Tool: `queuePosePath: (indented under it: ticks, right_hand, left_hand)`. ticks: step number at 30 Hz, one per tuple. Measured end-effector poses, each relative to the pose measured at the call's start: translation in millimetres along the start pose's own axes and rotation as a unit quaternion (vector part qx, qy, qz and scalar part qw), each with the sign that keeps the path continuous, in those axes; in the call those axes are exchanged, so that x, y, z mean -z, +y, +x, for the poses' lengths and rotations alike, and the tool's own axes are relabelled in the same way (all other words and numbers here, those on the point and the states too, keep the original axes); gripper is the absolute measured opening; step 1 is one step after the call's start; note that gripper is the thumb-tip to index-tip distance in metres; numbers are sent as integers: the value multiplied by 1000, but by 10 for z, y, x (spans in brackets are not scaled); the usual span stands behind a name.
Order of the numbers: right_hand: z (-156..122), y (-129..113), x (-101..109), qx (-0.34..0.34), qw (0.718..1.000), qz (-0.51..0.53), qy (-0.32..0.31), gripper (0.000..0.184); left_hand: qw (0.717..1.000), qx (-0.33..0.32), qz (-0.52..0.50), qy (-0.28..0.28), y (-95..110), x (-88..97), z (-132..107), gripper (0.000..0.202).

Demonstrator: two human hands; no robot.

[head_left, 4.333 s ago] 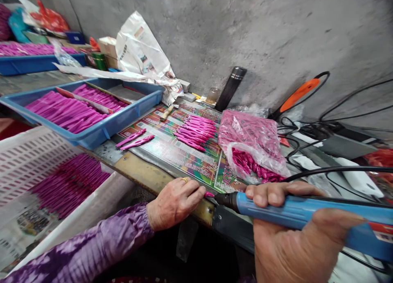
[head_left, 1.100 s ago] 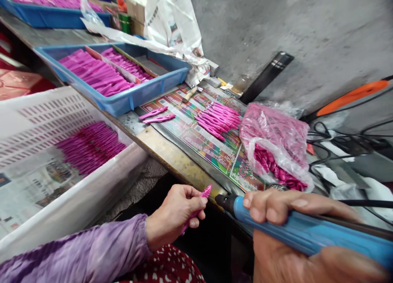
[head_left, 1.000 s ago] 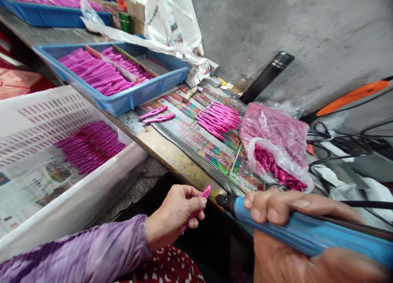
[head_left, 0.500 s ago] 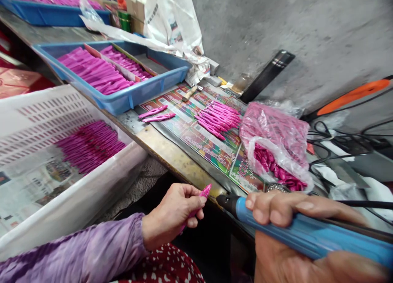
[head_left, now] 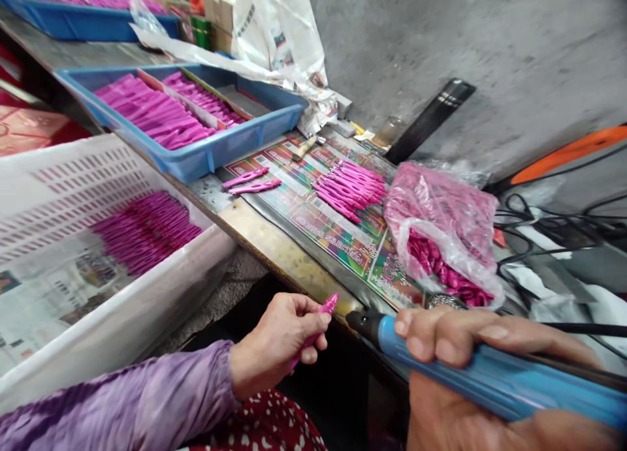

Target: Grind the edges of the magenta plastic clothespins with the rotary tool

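I see a metal-edged bench (head_left: 274, 255) against a concrete wall (head_left: 490, 59); the left hand (head_left: 274, 340) grips a pink plastic piece (head_left: 318, 324), apart from but just beside the blue soldering iron (head_left: 490, 379) clamped in the right hand (head_left: 443, 337).

Slotted crate (head_left: 117, 320) left of the bench (head_left: 279, 258), divided tray (head_left: 235, 147) and plastic bag (head_left: 441, 203) on it.

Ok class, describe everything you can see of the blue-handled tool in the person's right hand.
This soldering iron has a glossy blue handle, a tapered black nose and a dark cord running along it. The right hand grips it, slanting slightly, its nose pointing toward, but apart from, the pink piece in the left hand.
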State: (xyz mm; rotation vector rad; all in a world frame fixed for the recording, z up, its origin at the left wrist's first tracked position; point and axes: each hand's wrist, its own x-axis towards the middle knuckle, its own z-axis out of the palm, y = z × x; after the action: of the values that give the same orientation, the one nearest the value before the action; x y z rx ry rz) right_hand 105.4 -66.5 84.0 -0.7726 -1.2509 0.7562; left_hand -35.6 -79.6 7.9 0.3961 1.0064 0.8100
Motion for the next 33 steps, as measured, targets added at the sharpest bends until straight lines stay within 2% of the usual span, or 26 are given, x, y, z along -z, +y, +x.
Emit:
queuePosePath:
  ticks: [4,9,16,19,24,28,33]
  right_hand:
    - [-19,0,8,-3,1000,12,5,40]
    - [-23,17,43,-14,1000,12,-3,25]
    - [-14,-9,72,-5,1000,12,-5,34]
    - [-14,-20,65,-7,1000,14,-4,32]
    - [-16,-13,100,5,1000,16,-8,26]
    - [-17,-23,105,-13,1000,27,-5,20]
    - [-21,-26,73,-35,999,29,-4,36]
  left_hand:
    - [1000,-5,12,5,-27,10,7,35]
    - [1000,-9,-4,-7,-62,16,-11,29]
    - [1000,-3,4,-7,-25,28,-32,33]
    - [1000,4,6,-7,25,5,-27,34]
    - [1000,9,14,15,59,-55,5,28]
    - [999,14,29,43,21,-82,37,21]
    - [998,12,46,51,4,-102,38,19]
